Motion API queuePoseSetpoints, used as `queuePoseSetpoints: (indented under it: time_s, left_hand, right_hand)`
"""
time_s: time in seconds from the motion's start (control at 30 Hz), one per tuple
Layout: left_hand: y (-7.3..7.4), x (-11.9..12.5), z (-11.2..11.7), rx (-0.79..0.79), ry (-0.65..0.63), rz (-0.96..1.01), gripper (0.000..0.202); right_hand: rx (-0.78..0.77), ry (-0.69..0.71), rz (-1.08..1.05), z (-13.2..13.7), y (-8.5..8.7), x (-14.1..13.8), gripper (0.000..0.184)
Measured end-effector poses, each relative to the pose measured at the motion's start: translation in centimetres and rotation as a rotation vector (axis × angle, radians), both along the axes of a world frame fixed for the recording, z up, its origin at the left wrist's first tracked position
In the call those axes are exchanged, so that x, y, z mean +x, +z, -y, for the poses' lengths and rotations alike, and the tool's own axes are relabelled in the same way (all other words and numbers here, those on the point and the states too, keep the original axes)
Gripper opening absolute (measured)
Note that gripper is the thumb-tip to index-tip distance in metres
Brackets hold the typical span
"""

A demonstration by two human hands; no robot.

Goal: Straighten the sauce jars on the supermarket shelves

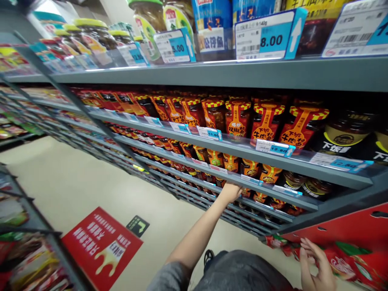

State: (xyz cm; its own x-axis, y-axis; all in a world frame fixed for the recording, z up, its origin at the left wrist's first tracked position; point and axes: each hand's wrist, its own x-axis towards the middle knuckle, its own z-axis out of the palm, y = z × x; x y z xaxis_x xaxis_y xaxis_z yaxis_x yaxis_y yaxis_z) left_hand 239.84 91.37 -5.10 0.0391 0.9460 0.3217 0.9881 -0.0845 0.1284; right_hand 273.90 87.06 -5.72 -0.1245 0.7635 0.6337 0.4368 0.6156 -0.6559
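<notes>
My left hand (233,192) reaches to a lower shelf among sauce jars. Its fingers are out of sight behind the shelf edge, so whether it grips a jar is hidden. An orange-labelled sauce jar (245,192) stands just right of it, and another jar (231,162) sits on the tier above. At the lower right, my right hand (317,264) is raised with fingers apart and holds nothing. Behind it are red snack bags (345,262) beside a red panel (360,230).
Rows of sauce jars with checkered lids (268,119) fill the middle shelf. Price tags (274,148) line the shelf edges. Above is a grey shelf (212,74). At left, another rack (27,226) holds packets; a red floor sign (101,246) lies on the aisle floor (91,173).
</notes>
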Motion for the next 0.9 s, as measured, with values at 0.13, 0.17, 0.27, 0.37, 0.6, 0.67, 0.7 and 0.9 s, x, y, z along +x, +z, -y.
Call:
queuePoseSetpoints:
  time_s: [0.13,0.17,0.27,0.37,0.6,0.67,0.7,0.9]
  left_hand:
    - [-0.4,-0.3,0.5,0.075,-0.022,0.093,0.037]
    - [-0.5,-0.3,0.6,0.098,-0.034,0.115,0.037]
    - [-1.0,-0.4,0.6,0.146,-0.048,0.166,0.039]
    - [-1.4,-0.2,0.3,0.148,0.007,0.171,0.042]
    - [-1.3,1.2,2.4,0.126,0.033,0.021,0.056]
    - [-2.1,1.1,4.6,0.162,-0.005,-0.066,0.062]
    - [-3.0,0.8,5.9,0.171,-0.031,-0.108,0.061]
    - [-13.1,-5.9,15.5,-0.164,0.03,-0.046,0.067]
  right_hand:
    - [0.016,0.028,0.037,0.0,0.1,-1.0,0.028]
    - [0.035,0.04,0.052,-0.1,0.2,-1.2,0.027]
    - [0.152,0.124,0.144,-1.6,1.0,-2.2,0.026]
    - [0.289,0.235,0.298,-4.1,2.5,-4.2,0.029]
    - [0.318,0.293,0.436,-6.4,3.2,-11.6,0.042]
    - [0.321,0.307,0.458,-6.1,2.2,-13.2,0.046]
    - [0.33,0.311,0.472,-5.9,1.8,-14.0,0.047]
    - [0.422,0.255,0.541,-5.7,1.4,-20.0,0.05]
